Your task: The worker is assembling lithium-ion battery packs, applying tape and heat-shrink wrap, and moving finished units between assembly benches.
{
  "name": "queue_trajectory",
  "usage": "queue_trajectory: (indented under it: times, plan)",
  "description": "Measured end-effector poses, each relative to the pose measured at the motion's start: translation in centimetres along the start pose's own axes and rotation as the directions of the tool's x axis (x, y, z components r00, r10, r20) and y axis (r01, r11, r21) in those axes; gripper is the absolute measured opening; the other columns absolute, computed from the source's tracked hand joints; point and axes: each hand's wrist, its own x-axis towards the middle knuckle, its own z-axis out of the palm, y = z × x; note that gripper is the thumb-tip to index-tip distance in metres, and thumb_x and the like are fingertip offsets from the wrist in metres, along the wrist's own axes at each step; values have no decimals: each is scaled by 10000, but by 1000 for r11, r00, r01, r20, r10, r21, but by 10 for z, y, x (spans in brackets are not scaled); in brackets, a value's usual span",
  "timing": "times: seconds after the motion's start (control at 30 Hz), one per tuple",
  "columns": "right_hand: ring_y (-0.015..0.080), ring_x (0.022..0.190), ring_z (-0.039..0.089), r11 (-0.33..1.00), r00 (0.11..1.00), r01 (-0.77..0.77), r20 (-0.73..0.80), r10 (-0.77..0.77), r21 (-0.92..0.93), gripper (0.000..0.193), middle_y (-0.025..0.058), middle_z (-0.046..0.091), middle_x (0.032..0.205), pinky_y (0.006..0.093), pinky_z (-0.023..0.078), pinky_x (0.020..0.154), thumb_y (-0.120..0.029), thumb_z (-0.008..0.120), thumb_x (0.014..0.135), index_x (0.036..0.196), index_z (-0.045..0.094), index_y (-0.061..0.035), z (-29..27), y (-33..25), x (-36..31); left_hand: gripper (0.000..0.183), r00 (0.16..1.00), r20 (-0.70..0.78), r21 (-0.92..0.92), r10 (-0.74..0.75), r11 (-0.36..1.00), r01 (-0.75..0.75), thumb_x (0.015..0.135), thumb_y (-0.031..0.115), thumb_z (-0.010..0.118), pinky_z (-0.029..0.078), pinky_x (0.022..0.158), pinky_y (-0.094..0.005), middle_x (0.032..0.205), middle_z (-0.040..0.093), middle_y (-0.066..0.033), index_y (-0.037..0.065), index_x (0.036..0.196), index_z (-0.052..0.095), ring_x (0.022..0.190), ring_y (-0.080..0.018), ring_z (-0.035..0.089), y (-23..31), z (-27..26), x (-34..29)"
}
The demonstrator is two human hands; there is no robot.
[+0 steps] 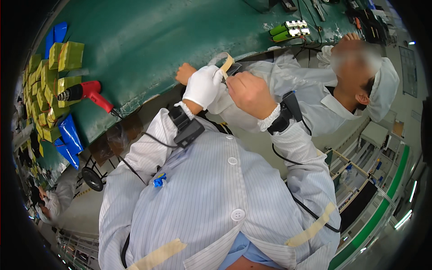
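Note:
My left hand (203, 87), in a white glove, is closed around a roll of yellowish tape (228, 63) in front of my chest, at the bench's near edge. Bare, my right hand (252, 92) pinches at the same tape with thumb and forefinger, close beside the glove. The roll's pale ring shows above the fingers; the exact grip on its strip is partly hidden. Just beyond the glove, a co-worker's bare hand (184, 73) rests near the bench edge.
A co-worker in a white coat and cap (382, 85) leans in from the right. On the green bench (144, 40) lie a red heat gun (92, 93), stacked yellow-wrapped blocks (47, 90), blue sheets (71, 137) and green battery cells (288, 31). Dark cables run from my wrist devices (186, 130).

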Motion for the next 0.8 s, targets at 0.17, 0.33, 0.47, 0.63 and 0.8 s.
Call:
queue_trajectory:
  times: [0.17,0.33,0.47,0.63,0.8]
  plan:
    - [236,684,591,996,991,-87,-102,85,-15,106,66,571,735,348,498,572,-65,677,747,828,608,-58,-2,11,14,310,997,-61,-97,55,993,-60,981,304,542,486,757,-452,839,662,-186,23,975,672,836,-402,626,-21,1,10]
    - [228,696,597,999,1000,-15,16,16,-33,135,60,575,741,339,506,589,-63,683,729,845,616,-48,-5,11,39,265,998,-15,-193,-67,979,62,956,251,556,509,667,-376,781,654,-128,14,971,674,696,-269,651,-33,-11,25]
    - [208,701,584,986,988,133,90,-124,-102,174,55,552,731,326,501,598,-66,663,705,866,607,-30,-3,11,55,232,914,195,-576,-357,713,401,936,185,535,519,597,-285,781,634,-58,0,945,675,630,-145,632,-41,-13,38]
    - [210,691,579,968,972,229,71,-223,-98,208,59,555,741,321,495,592,-62,653,702,899,615,-8,6,21,56,164,821,342,-539,-457,621,570,895,139,615,539,657,-306,807,645,-96,-13,954,640,727,-212,673,-33,-14,59]
    - [234,651,586,976,977,203,-50,-207,-72,227,74,611,769,344,490,566,23,654,686,910,628,-3,-1,30,64,317,979,202,3,3,1000,-3,733,133,797,528,733,-381,890,687,-128,72,1010,656,823,-330,665,-25,-41,67]
